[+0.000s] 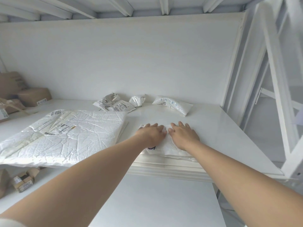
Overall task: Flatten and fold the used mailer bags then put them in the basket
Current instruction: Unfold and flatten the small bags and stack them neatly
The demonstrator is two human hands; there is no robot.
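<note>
Left grip (151,134) and right grip (183,135) both released, palms flat, side by side. Small mailer bag (165,147) pinned beneath them on tabletop (221,128), likely pressing air out before folding. Large flattened mailer (73,133) just left; crumpled bags (113,104) beyond. No basket visible.

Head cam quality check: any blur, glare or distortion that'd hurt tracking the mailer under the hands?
Head view: strong wide-angle bowing at the edges; the white frame is motion-smeared top right; flat, soft light, no hard shadows; the white mailer under the left hand and right hand barely separates from the white desk.
</note>
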